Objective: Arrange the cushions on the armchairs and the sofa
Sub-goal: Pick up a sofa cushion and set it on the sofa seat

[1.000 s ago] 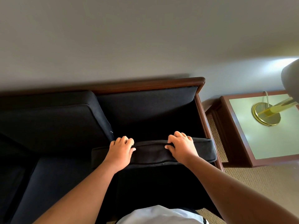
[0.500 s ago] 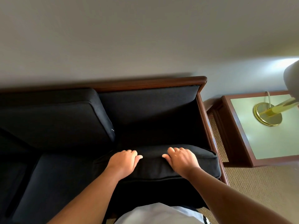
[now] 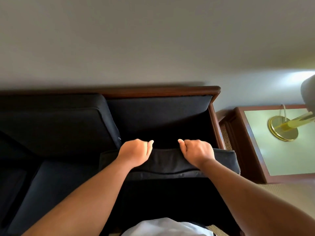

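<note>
My left hand [image 3: 134,153] and right hand [image 3: 197,152], a little apart, each curl over the far edge of a black cushion [image 3: 167,161] at the right end of the dark sofa [image 3: 158,114]. If I pull unevenly, I think it could twist, wedge against the wooden arm [image 3: 215,126] and settle crooked.

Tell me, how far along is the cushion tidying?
Done: the left back cushion stands against the sofa. In hand: left hand and right hand grip a dark cushion on edge at the right end. Left: setting it in place there.
</note>
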A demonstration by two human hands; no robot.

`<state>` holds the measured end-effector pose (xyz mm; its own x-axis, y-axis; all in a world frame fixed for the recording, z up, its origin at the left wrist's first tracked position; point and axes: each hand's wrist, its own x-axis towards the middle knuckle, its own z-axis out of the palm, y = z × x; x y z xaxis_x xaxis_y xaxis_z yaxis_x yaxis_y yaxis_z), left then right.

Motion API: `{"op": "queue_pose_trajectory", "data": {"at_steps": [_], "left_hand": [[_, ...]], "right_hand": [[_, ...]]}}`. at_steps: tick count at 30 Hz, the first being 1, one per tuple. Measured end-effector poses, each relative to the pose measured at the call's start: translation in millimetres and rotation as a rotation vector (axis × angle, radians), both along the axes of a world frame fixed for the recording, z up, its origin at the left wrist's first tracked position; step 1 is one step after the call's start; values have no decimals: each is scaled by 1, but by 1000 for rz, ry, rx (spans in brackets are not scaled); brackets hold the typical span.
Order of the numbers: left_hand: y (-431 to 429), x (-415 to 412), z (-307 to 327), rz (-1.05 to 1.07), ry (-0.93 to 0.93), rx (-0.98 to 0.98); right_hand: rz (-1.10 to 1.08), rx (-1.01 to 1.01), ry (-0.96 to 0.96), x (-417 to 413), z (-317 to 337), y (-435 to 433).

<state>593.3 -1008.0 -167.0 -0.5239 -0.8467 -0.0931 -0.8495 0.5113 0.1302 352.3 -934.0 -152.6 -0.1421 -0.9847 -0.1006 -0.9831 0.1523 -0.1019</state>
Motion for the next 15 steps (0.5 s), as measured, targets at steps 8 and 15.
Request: {"op": "queue_pose_trajectory", "data": {"at_steps": [8, 15], "left_hand": [[-39, -13, 18, -112, 182, -232], [-11, -10, -16, -61, -104, 87]], "right_hand": [[6, -55, 19, -23, 38, -38], [-43, 188, -18, 1, -22, -5]]}}
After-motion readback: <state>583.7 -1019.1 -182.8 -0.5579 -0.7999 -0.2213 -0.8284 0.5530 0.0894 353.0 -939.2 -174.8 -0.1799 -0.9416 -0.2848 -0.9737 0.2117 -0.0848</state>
